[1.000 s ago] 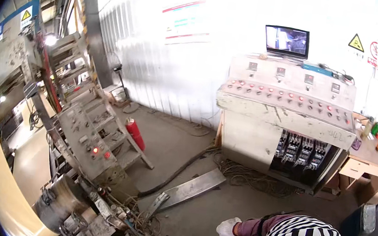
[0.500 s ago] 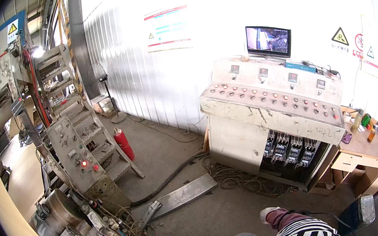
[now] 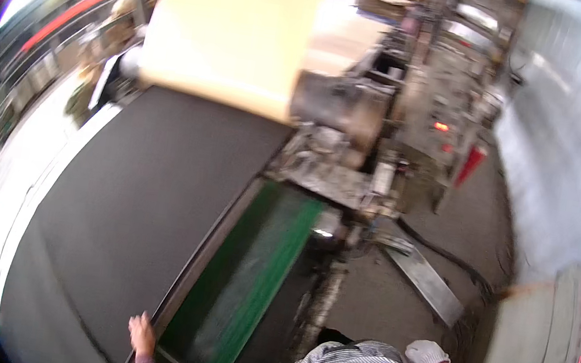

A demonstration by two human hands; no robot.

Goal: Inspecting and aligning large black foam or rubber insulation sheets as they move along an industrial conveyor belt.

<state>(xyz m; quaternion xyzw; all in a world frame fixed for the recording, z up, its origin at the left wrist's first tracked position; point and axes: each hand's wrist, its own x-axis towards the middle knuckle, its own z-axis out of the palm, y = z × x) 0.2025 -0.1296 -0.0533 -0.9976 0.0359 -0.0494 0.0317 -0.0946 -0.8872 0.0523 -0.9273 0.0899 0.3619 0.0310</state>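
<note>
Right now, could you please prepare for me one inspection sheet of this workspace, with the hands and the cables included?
Surface: broad dark surface, sheet or belt unclear; green strip along its right side.
Job's things: tan sheet beyond the dark surface.
Clutter: metal plank on the floor.
Hands: left hand at the dark surface's right edge, contact unclear; right hand white-gloved.
Cables: thick dark cable across the floor.
Surroundings: control cabinet at right; picture partly blurred.
</note>
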